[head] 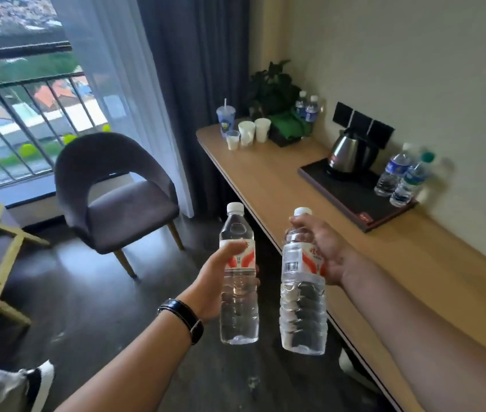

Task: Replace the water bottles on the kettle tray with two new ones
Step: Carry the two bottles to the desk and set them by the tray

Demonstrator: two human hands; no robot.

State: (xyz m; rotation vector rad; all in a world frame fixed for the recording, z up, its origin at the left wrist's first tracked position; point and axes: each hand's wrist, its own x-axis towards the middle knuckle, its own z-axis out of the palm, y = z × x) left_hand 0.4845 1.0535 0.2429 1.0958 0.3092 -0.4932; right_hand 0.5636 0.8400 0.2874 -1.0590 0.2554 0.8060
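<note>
My left hand [216, 281] grips a clear water bottle with a red and white label [238, 304], held upright over the floor. My right hand [323, 248] grips a second such bottle [302, 307] near its neck, beside the desk's front edge. On the desk to the right lies a dark kettle tray [351, 197] with a steel kettle [347, 154] at its back. Two blue-labelled bottles stand on the tray's right end: one with a white cap [392, 171] and one with a green cap [411, 181].
A long wooden desk [265, 176] runs along the right wall. At its far end stand several cups [246, 132], a potted plant [271, 90] and two more bottles [308, 108]. A grey chair [116, 191] sits by the window. Dark wall sockets [360, 123] hang behind the kettle.
</note>
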